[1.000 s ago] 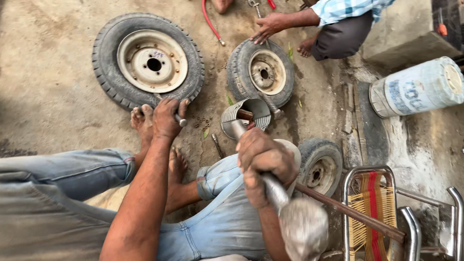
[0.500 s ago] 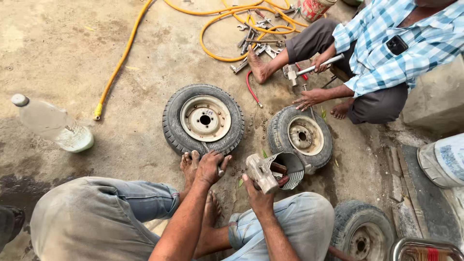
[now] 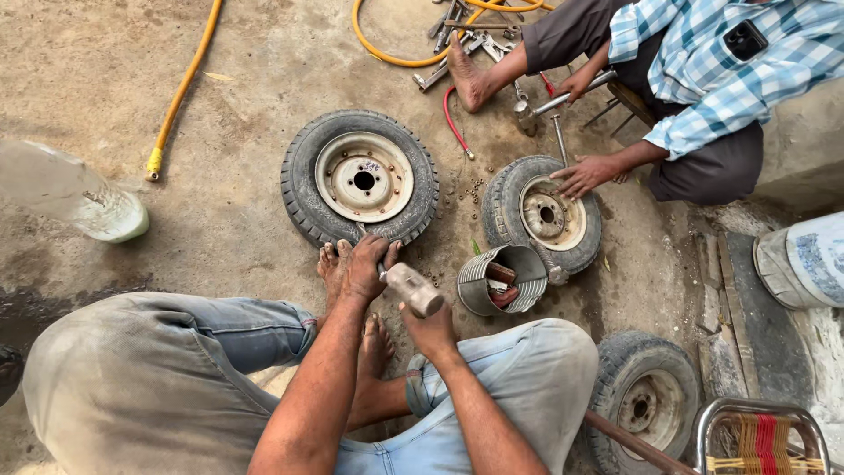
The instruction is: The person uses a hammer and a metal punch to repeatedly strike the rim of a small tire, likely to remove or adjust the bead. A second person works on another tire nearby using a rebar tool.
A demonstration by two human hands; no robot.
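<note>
3 tyres on rims: large (image 3: pixel 360 179), mid (image 3: pixel 545 214), lower right (image 3: pixel 646 406). 1 hammer (image 3: pixel 413 288), 1 tin can (image 3: pixel 503 280), 1 plastic bottle (image 3: pixel 70 191), 2 yellow hoses: (image 3: pixel 183 88), (image 3: pixel 400 48).

- Grey metal hammer (image 3: pixel 413 288): handle hidden inside the person's right hand (image 3: pixel 431 331); only the head shows.
- Left hand (image 3: pixel 365 268): fingertips lie on the near edge of the large black tyre with cream steel rim (image 3: pixel 360 180); whatever they pin there is hidden.
- Clear plastic bottle (image 3: pixel 70 193): blurred, cut off by the left edge.
- Ribbed grey metal tin (image 3: pixel 503 280): rusty contents too indistinct to identify.
- Seated co-worker in blue checked shirt (image 3: pixel 730 62): cut off by the top and right edges.
- Small worn tyre (image 3: pixel 646 400): partly behind the person's knee.
- Chrome-framed woven stool (image 3: pixel 760 435): cut off by the bottom edge.
- White drum (image 3: pixel 804 259): cut off by the right edge.
- Yellow hose (image 3: pixel 185 84): runs out at the top.
</note>
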